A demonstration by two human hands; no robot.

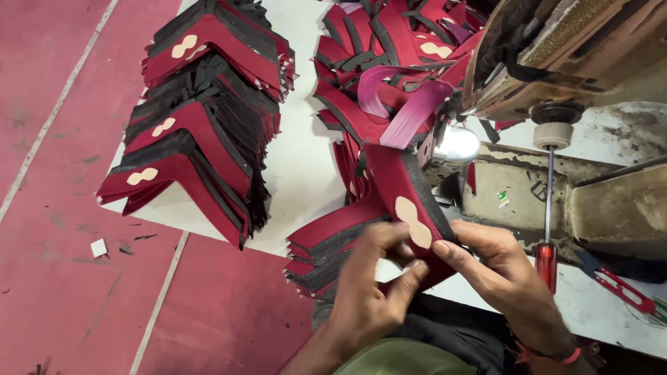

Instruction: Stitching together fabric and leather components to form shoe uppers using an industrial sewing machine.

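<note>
Holding one red V-shaped piece (pixel 406 201) with black edging and a beige patch, you had both hands closed on it near the sewing machine (pixel 549 62). Your left hand (pixel 368 292) pinched its lower arm from below; your right hand (pixel 497 267) pressed the thumb beside the patch.

Just left of your hands lay a low pile of the same pieces (pixel 323 253), touching the one you held. Farther left, on the white board (pixel 295 160), stood a tall stack of finished-looking pieces (pixel 198 118); I could count four beige patches on it, but not the pieces themselves. At the far side, a loose heap with pink straps (pixel 389 76) waited, so I judged much work remained. At the right was one red-handled screwdriver (pixel 547 229) and one red snipper (pixel 622 288).
</note>
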